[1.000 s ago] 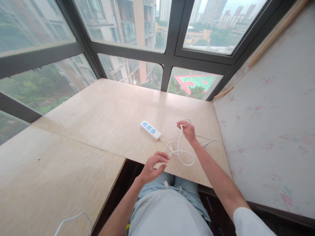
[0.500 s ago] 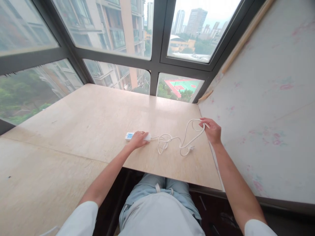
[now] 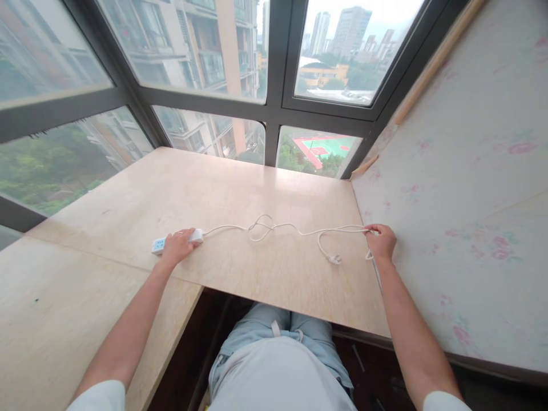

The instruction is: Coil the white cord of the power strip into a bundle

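Note:
A white power strip (image 3: 159,244) with blue sockets lies on the pale wooden table (image 3: 240,194). My left hand (image 3: 177,247) rests over its right part, fingers curled round it. Its white cable (image 3: 278,229) runs rightward across the table with a loose knot-like loop in the middle. My right hand (image 3: 381,241) is closed on the cable near the table's right edge. The plug (image 3: 334,260) lies on the table just left of that hand, at the end of a short curve of cable.
Large dark-framed windows (image 3: 274,108) stand behind the table. A wall with faded floral paper (image 3: 462,188) borders the right side. A second tabletop (image 3: 64,308) adjoins at the left. My lap sits below the table's front edge.
My left hand has slid the power strip to the left while my right hand moved right with the cable. The coiled cable has stretched out nearly straight between them.

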A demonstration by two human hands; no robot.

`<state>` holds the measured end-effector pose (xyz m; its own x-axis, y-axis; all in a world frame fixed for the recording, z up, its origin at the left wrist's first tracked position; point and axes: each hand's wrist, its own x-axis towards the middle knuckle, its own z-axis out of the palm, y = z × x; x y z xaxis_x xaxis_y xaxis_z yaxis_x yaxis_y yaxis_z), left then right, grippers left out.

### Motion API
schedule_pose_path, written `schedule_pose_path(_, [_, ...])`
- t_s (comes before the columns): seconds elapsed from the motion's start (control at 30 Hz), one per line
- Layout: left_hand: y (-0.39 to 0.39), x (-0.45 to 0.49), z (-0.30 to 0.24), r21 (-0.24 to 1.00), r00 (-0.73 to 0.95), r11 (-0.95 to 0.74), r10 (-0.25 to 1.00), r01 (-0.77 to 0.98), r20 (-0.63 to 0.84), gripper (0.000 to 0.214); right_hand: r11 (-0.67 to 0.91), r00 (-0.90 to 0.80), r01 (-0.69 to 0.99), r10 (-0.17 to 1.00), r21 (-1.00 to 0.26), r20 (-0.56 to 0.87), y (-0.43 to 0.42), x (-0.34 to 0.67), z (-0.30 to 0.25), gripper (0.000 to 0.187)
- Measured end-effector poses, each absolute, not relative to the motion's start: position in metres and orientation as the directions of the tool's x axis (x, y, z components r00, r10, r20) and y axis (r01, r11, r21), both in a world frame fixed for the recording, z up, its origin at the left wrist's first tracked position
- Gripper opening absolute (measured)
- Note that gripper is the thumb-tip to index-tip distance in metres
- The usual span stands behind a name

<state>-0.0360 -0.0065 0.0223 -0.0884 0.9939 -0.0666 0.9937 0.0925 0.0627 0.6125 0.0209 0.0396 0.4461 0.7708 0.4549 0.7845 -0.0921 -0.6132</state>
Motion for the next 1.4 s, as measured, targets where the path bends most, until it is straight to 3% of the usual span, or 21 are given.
schedule_pose_path(0.2, [-0.014,-0.058,0.026,0.061,-0.236,0.239,0.97,0.969,-0.053,0.043,-0.024,0.205,0.924,0.875,-0.383,0.439,0.026,0.599,0.03,0.017])
schedule_pose_path(0.5, [-0.007,-0.061,0.025,0.026,-0.342,0.345,0.936,0.938,-0.084,0.041,0.146,-0.06,0.945,0.956,-0.291,0.287,0.015,0.592,0.007,0.029])
schedule_pose_path(0.6, [0.001,-0.04,0.019,0.103,-0.254,0.258,0.966,0.961,-0.049,0.049,0.201,-0.136,0.957,0.948,-0.211,0.287,0.01,0.584,0.005,0.042])
schedule_pose_path(0.7, [0.011,-0.004,0.011,0.269,-0.037,0.017,0.997,0.963,0.071,0.052,0.277,-0.213,0.943,0.927,-0.182,0.31,0.005,0.568,0.012,0.051])
schedule_pose_path(0.77, [0.017,0.026,0.008,0.373,0.1,-0.147,0.985,0.916,0.141,0.051,0.338,-0.269,0.92,0.914,-0.201,0.305,0.002,0.552,0.019,0.055])
schedule_pose_path(0.87, [0.022,0.071,0.005,0.41,0.243,-0.311,0.947,0.857,0.21,0.056,0.407,-0.33,0.865,0.902,-0.293,0.279,-0.004,0.522,0.028,0.058])
schedule_pose_path(0.97, [0.022,0.105,0.007,0.33,0.349,-0.449,0.88,0.83,0.321,0.053,0.453,-0.39,0.802,0.891,-0.389,0.235,-0.011,0.49,0.031,0.055])
schedule_pose_path(1.07, [0.02,0.12,0.011,0.241,0.449,-0.532,0.832,0.812,0.326,0.032,0.476,-0.454,0.761,0.876,-0.441,0.162,-0.018,0.459,0.029,0.051])
schedule_pose_path(1.27, [0.002,0.121,0.015,0.26,0.286,-0.389,0.889,0.884,0.357,0.017,0.506,-0.502,0.681,0.849,-0.529,0.165,-0.025,0.399,0.021,0.046])
schedule_pose_path(1.4, [-0.015,0.129,0.006,0.33,0.174,-0.259,0.948,0.908,0.266,0.018,0.499,-0.459,0.651,0.859,-0.572,0.228,-0.02,0.356,0.024,0.035])
